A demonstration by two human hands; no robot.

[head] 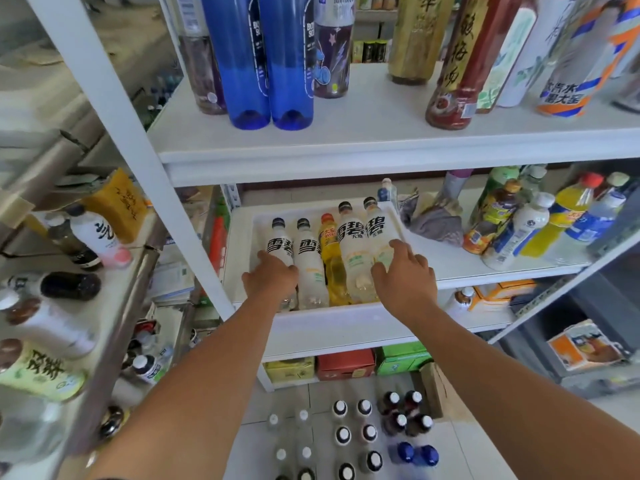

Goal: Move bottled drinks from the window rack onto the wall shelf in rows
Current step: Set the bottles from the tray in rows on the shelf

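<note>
the left hand (272, 277) lies over the lower body of the leftmost white bottle (280, 244), fingers curled down round it, thumb along the bottle's right side; the right hand (403, 273) is held fairly wide, fingers spread and only slightly bent, its fingertips (398, 244) laid on the rightmost white bottle (377, 230) without closing round it, thumb reaching left toward the neighbouring bottle; both bare forearms come up from the bottom of the frame; five bottles sit side by side in a white tray (346, 311) on the middle shelf (346, 336) at the centre of the frame, caps toward the top: four white ones with black lettering and a yellow bottle (330, 258) in the middle of the row; two blue bottles (266, 64) stand on the shelf above, upper centre; a metal rack (117, 341) at the left edge carries more bottles; at bottom centre, floor bottles (343, 434) stand in rows
</note>
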